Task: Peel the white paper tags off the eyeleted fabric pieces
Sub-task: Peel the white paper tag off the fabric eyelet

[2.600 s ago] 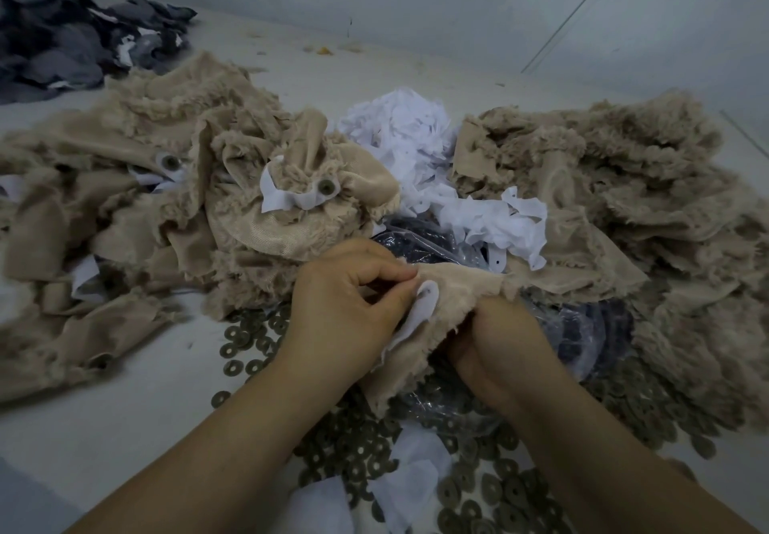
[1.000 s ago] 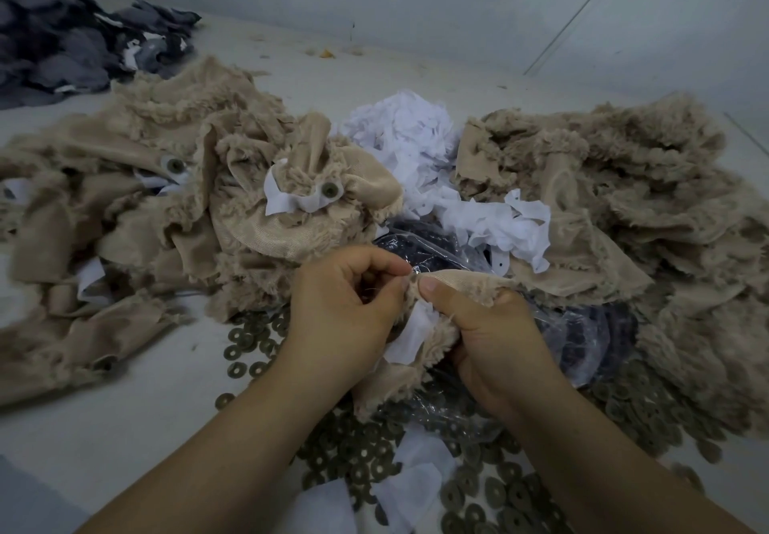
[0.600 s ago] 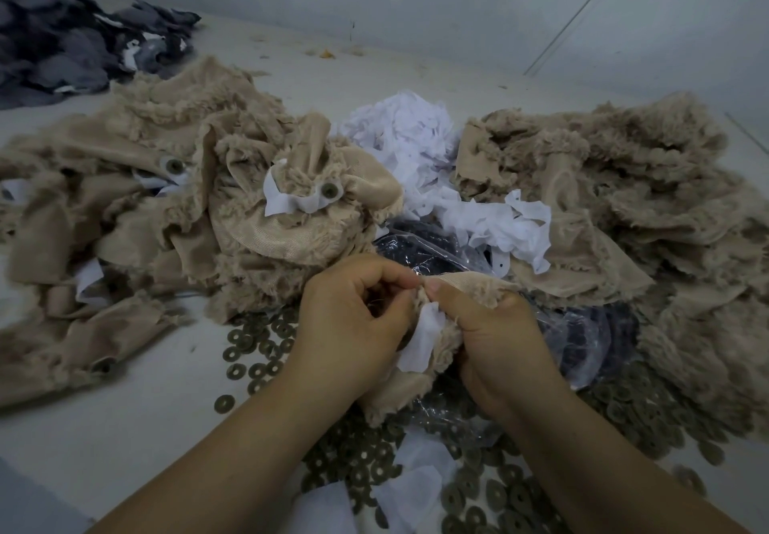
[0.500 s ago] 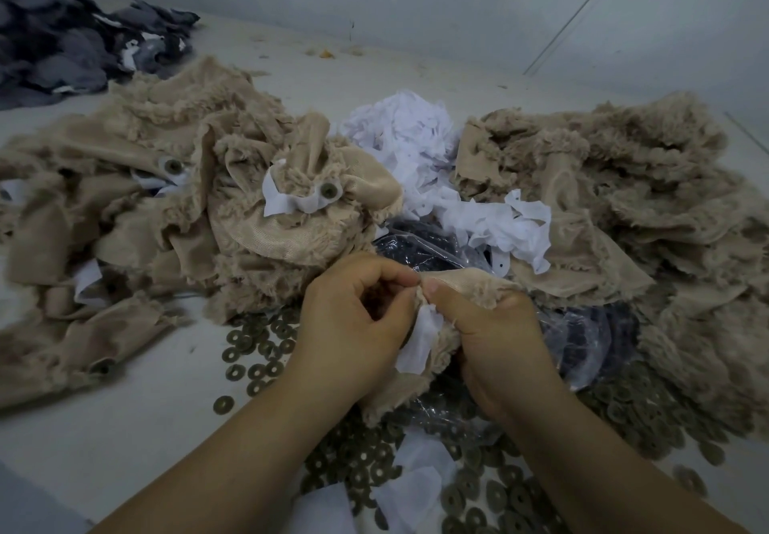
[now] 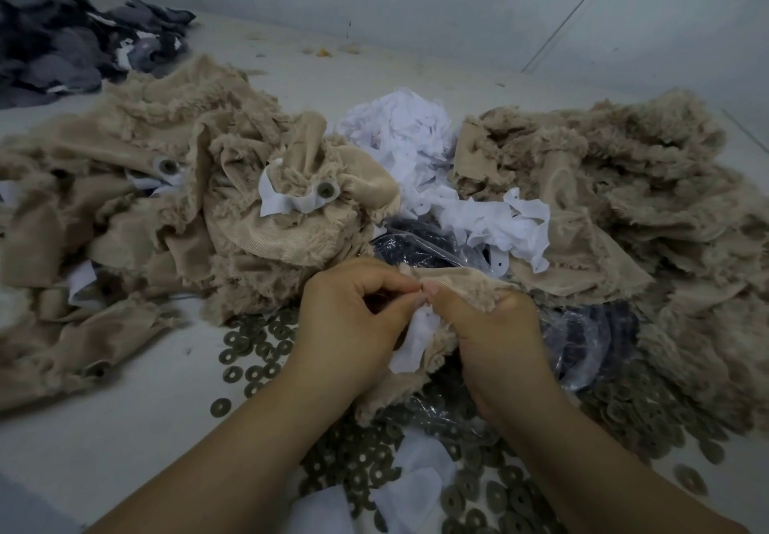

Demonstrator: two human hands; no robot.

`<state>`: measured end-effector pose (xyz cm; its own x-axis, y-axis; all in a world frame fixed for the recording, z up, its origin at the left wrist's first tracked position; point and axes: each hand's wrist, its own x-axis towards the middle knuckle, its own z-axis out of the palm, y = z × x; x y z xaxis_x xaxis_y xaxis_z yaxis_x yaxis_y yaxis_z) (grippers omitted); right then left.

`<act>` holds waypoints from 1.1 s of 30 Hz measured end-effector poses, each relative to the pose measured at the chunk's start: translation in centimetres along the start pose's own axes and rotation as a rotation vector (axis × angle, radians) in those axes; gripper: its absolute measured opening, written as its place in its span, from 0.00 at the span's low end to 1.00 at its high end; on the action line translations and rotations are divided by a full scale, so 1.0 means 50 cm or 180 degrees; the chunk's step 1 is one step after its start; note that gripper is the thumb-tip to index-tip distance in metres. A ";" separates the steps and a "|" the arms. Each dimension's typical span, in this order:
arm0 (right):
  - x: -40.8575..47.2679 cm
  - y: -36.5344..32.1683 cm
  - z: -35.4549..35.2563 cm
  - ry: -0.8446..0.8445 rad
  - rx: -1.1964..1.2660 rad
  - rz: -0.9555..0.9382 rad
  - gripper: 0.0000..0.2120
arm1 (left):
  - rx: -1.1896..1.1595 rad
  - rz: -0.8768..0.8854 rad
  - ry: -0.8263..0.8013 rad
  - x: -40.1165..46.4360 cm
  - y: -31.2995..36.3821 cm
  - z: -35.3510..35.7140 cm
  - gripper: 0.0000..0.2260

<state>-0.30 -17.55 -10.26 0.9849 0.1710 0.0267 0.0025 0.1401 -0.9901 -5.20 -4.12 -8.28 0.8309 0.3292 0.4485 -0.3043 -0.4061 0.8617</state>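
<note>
Both hands work on one tan fuzzy fabric piece (image 5: 466, 288) held over the table's middle. My left hand (image 5: 353, 317) pinches the top of its white paper tag (image 5: 412, 346), which hangs down between the hands. My right hand (image 5: 487, 333) grips the fabric, thumb tip meeting the left fingertips at the tag's top edge. The eyelet under the fingers is hidden. A heap of tan pieces (image 5: 125, 209) with tags and eyelets (image 5: 326, 190) lies at the left. Another tan heap (image 5: 624, 200) lies at the right.
Loose white tags (image 5: 420, 146) are piled at the back centre. Several round metal washers (image 5: 258, 350) are strewn below the hands. A clear plastic bag of dark parts (image 5: 582, 338) sits under the right hand. Dark grey fabric (image 5: 62, 42) lies at the far left.
My right thumb has come up to meet my left fingertips at the tag's top. The tag now hangs lower between the hands, and the fabric is bunched more in the right hand.
</note>
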 end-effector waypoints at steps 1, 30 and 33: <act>0.000 0.001 0.000 0.0019 -0.0016 0.0011 0.04 | -0.0039 -0.0007 -0.0004 0.000 0.002 0.000 0.09; 0.000 0.001 0.002 0.0087 -0.0434 -0.0065 0.07 | -0.0414 -0.0940 -0.0123 0.011 0.014 -0.005 0.09; -0.002 -0.001 0.002 0.0084 -0.0419 -0.0116 0.09 | -0.0290 -0.0895 -0.0062 0.007 0.016 -0.001 0.09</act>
<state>-0.42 -17.50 -10.18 0.9880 0.1421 0.0612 0.0595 0.0165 -0.9981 -5.16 -4.27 -7.42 0.8971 0.4011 0.1852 -0.1006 -0.2229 0.9696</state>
